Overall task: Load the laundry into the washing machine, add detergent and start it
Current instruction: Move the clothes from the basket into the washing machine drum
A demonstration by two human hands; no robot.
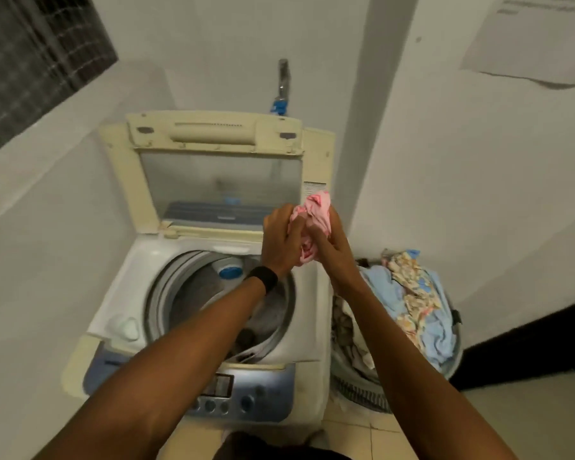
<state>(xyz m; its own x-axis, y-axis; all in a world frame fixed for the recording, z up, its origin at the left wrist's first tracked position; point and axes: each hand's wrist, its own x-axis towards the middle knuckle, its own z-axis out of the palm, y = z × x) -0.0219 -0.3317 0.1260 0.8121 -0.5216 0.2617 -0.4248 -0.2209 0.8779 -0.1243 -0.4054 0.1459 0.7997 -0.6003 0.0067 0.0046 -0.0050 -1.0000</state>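
The washing machine (120, 277) fills the centre of the frame, its lid (219, 180) standing open towards the top and its control panel (246, 393) at the lower edge. Grey fabric (206, 283) lies in the drum. A laundry basket (356, 390) sits on the floor just right of the machine, heaped with blue and patterned clothes (412, 293). Above the drum's right rim, the left hand (281, 240) and right hand (332, 250) are pressed together, both gripping a bunched pink garment (319, 210). A black wristband (263, 280) circles the left wrist.
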